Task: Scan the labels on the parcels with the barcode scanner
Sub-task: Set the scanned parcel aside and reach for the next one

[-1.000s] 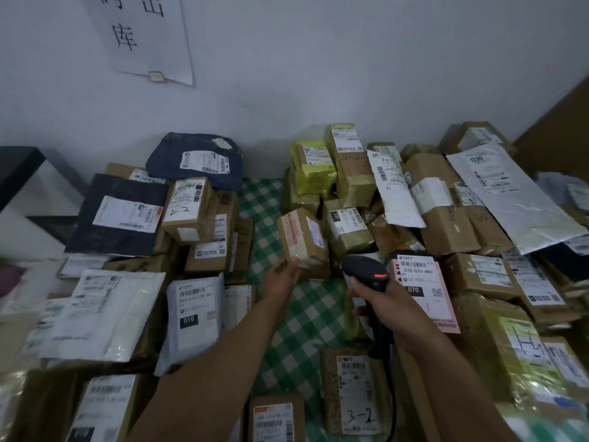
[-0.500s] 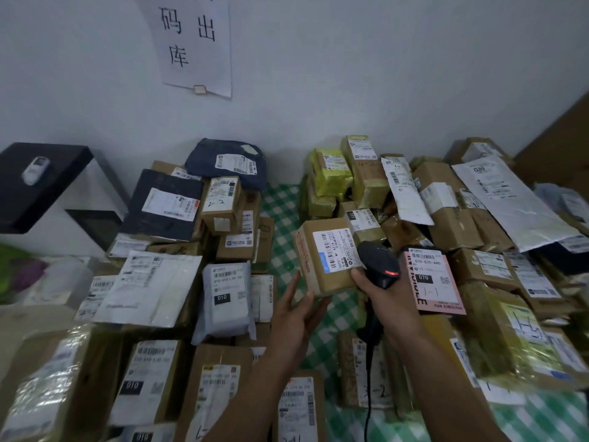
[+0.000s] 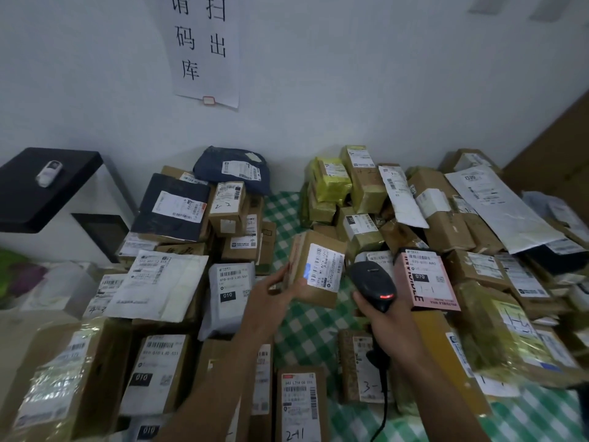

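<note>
Lifted off the pile, the small parcel [image 3: 318, 296] now turns its label [image 3: 325, 271] towards the barcode scanner [image 3: 373, 283]. The left hand [image 3: 271, 291] grips the parcel's edge over the bench [image 3: 306, 330] and the right hand [image 3: 390, 323] clasps the scanner, so a scan looks imminent.

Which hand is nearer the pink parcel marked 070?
Right. The right hand, gripping the barcode scanner, sits just left of the pink parcel; the left hand holds a brown box farther left.

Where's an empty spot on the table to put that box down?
The green checked cloth shows bare in a strip between the left pile and the right pile, right under the held box. It shows again at the near right corner. Both piles are crowded, with parcels overlapping.
</note>
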The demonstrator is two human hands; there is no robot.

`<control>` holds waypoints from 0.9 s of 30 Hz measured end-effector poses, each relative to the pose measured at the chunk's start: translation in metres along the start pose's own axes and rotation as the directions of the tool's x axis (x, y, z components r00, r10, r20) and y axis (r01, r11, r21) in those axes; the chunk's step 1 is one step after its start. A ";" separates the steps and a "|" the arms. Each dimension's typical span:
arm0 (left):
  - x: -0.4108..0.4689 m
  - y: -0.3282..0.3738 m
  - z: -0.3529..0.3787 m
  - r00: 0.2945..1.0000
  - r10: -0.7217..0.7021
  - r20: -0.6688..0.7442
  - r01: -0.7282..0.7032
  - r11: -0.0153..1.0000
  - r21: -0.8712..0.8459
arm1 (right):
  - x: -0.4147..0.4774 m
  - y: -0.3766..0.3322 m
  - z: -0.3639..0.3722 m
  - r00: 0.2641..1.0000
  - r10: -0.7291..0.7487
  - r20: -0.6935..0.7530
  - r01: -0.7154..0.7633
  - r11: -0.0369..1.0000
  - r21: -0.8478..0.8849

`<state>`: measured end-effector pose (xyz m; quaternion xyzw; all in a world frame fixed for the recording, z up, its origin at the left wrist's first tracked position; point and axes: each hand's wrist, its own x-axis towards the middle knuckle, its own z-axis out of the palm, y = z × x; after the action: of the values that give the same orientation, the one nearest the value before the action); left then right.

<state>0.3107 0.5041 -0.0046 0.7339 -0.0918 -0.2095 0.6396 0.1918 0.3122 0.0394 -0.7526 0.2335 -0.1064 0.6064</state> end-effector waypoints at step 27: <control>0.060 0.013 -0.027 0.996 -0.072 0.060 0.050 0.949 0.311 | -0.007 -0.021 0.009 0.953 0.082 0.292 -0.011 0.972 -0.235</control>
<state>0.3772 0.5018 -0.0002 0.8195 -0.1232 -0.2382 0.5064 0.1942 0.3268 0.0586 -0.8196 0.1675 0.0513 0.5455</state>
